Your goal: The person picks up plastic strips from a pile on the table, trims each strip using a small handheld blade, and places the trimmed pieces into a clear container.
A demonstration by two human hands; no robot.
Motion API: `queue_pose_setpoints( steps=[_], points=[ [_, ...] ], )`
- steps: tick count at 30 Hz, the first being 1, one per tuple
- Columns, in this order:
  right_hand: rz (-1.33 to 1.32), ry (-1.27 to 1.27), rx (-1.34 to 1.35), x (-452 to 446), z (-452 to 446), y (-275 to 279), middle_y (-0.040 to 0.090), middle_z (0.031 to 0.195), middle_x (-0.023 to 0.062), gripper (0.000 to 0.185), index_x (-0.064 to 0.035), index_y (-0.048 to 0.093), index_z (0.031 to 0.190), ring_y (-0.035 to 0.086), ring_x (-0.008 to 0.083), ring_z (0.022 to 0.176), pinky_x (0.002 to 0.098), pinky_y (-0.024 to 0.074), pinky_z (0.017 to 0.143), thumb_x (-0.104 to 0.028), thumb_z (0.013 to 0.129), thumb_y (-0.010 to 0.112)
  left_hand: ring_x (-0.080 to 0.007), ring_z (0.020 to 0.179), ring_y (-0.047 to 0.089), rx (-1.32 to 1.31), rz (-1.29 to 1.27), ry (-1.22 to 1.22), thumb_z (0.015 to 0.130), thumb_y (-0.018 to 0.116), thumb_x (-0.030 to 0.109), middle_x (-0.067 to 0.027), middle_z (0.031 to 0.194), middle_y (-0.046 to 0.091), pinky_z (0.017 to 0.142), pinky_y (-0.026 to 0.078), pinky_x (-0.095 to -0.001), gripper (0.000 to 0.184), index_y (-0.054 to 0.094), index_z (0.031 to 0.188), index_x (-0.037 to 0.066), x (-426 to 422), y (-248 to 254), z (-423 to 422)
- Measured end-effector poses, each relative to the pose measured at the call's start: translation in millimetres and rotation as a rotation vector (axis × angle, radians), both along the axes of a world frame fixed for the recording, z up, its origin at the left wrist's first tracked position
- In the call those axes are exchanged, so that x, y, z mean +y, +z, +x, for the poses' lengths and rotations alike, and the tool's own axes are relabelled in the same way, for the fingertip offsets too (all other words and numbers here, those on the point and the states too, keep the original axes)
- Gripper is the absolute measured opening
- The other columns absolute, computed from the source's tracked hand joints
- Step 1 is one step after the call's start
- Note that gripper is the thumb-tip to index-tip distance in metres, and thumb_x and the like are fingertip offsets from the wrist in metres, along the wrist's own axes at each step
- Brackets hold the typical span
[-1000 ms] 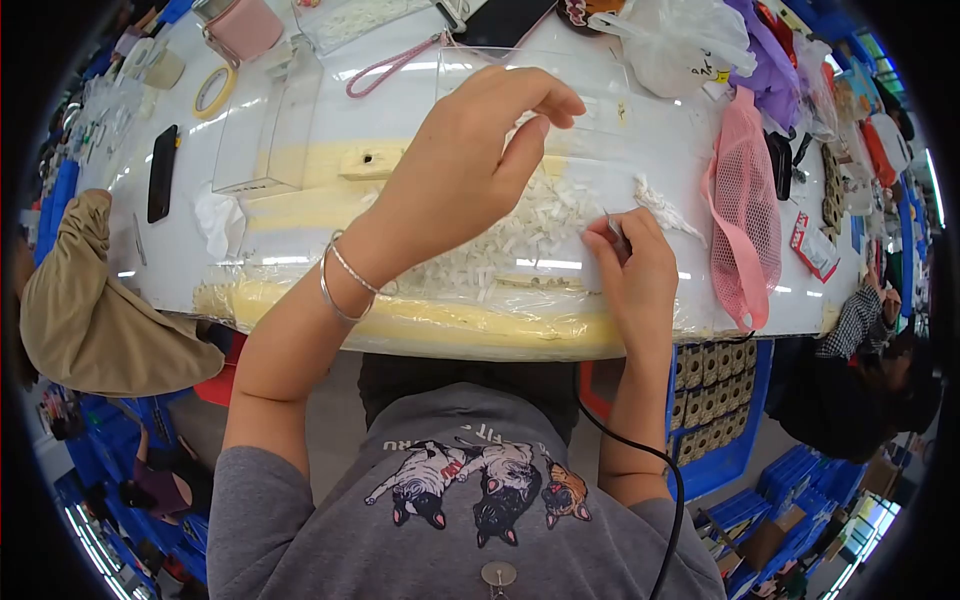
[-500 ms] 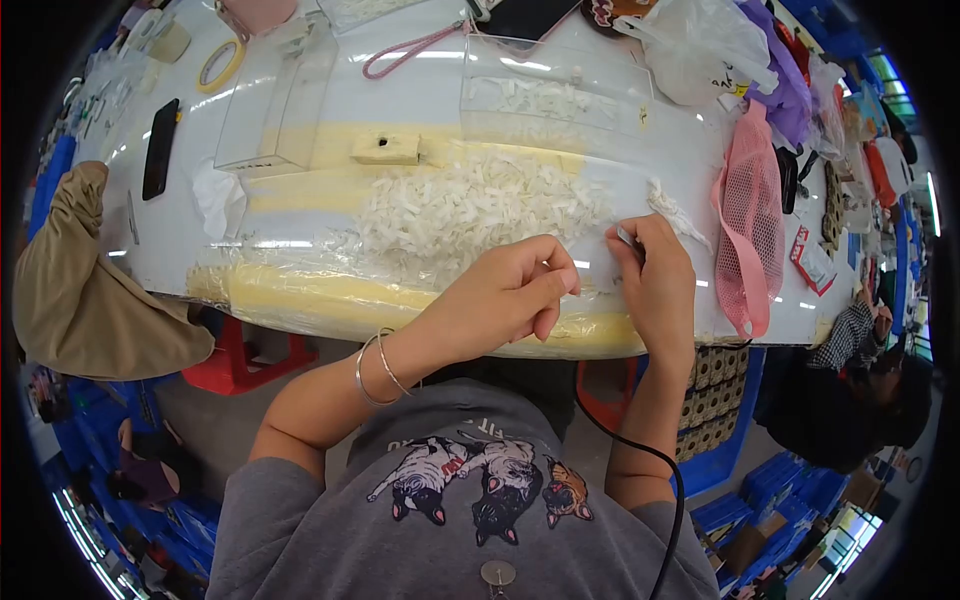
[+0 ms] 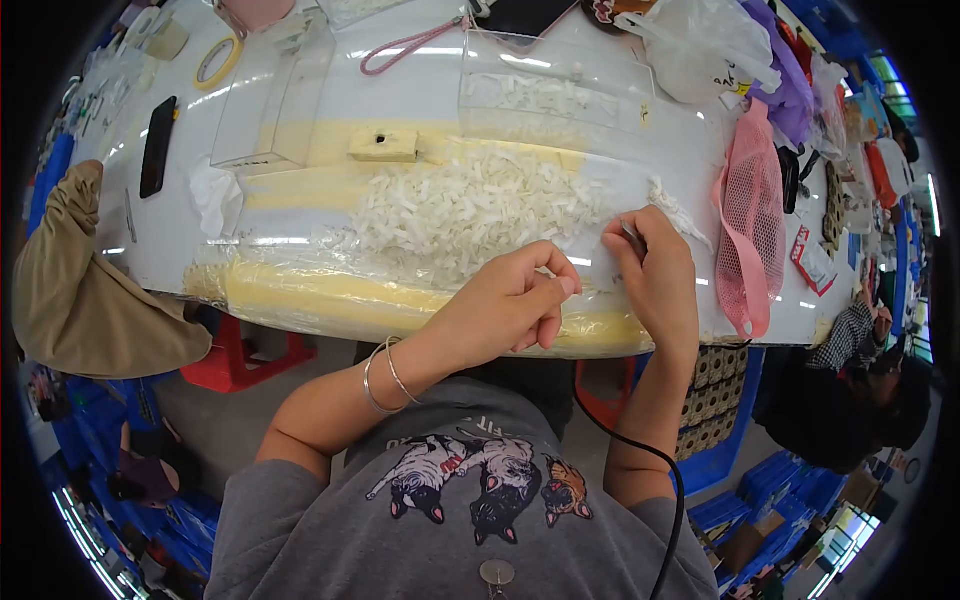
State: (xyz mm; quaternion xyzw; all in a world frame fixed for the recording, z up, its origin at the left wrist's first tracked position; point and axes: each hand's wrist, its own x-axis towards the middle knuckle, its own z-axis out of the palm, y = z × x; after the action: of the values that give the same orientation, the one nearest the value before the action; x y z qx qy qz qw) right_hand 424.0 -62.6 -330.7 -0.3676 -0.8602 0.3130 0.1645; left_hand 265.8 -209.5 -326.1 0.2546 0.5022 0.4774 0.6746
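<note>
My left hand [image 3: 515, 303], with two thin bangles [image 3: 383, 375] at its wrist, is curled at the front of the table, thumb against the bent fingers. Whatever it may pinch is too small or hidden. To its right my right hand [image 3: 657, 270] is closed on a small silver metal tool [image 3: 632, 238], which shows only in part between thumb and fingers. A heap of short white strips [image 3: 480, 205] lies just beyond my left hand. Beside my right hand rests a small pile of thin white scraps [image 3: 672, 208].
Behind the heap stand a clear plastic box [image 3: 555, 85] and a yellowish block with a hole [image 3: 385, 146]. A pink mesh bag [image 3: 750, 220] lies right; a phone [image 3: 158, 148], tissue [image 3: 217, 200] and tape roll [image 3: 216, 63] lie left. A black cable [image 3: 668, 460] hangs by my right arm.
The tool in my right hand has tilted slightly, and the fingers have shifted a little. My left hand stays curled in nearly the same place.
</note>
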Motion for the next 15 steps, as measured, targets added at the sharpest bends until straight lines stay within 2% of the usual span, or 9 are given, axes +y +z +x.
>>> queue_pose_setpoints(
  steps=[3, 7, 9, 15],
  points=[
    [-0.132, 0.07, 0.133, -7.4, -1.2, 10.3, 0.058, 0.086, 0.0072, 0.01, 0.0006, 0.061, 0.095, 0.056, 0.017, 0.071, 0.0289, 0.0448, 0.065, 0.001, 0.089, 0.068, -0.0039, 0.044, 0.042, -0.089, -0.024, 0.048, 0.108, 0.046, 0.028, -0.0041, 0.065, 0.06, 0.042, 0.029, -0.0194, 0.025, 0.055, 0.112, 0.005, 1.3, -3.0, -0.9],
    [-0.281, 0.138, 0.376, -28.1, -3.6, 15.9, 0.052, 0.087, 0.0044, 0.011, -0.0007, 0.058, 0.094, 0.046, 0.0124, 0.072, 0.0241, 0.0386, 0.064, 0.004, 0.089, 0.067, -0.0057, 0.045, 0.04, -0.438, 0.016, 0.063, 0.109, 0.043, 0.029, -0.0082, 0.067, 0.06, 0.042, 0.03, -0.0195, 0.024, 0.052, 0.11, 0.006, 0.3, -2.1, -2.5],
    [-0.29, 0.141, 0.454, -33.3, -5.1, 8.6, 0.053, 0.089, 0.0046, 0.011, -0.0011, 0.058, 0.094, 0.047, 0.0119, 0.074, 0.0239, 0.0388, 0.064, 0.005, 0.089, 0.066, -0.0065, 0.045, 0.038, -0.623, 0.116, 0.067, 0.109, 0.044, 0.026, -0.0098, 0.069, 0.06, 0.043, 0.03, -0.0199, 0.021, 0.051, 0.108, 0.007, -3.5, -8.8, -0.4],
    [-0.256, 0.123, 0.592, -45.7, -8.6, 1.7, 0.054, 0.09, 0.0039, 0.013, -0.0023, 0.059, 0.095, 0.047, 0.0097, 0.074, 0.0221, 0.0375, 0.063, 0.005, 0.088, 0.068, -0.0043, 0.048, 0.038, -0.815, 0.174, 0.129, 0.107, 0.05, 0.02, -0.0078, 0.072, 0.062, 0.045, 0.031, -0.0189, 0.01, 0.051, 0.105, 0.01, -8.3, -10.2, 9.5]
  ],
)
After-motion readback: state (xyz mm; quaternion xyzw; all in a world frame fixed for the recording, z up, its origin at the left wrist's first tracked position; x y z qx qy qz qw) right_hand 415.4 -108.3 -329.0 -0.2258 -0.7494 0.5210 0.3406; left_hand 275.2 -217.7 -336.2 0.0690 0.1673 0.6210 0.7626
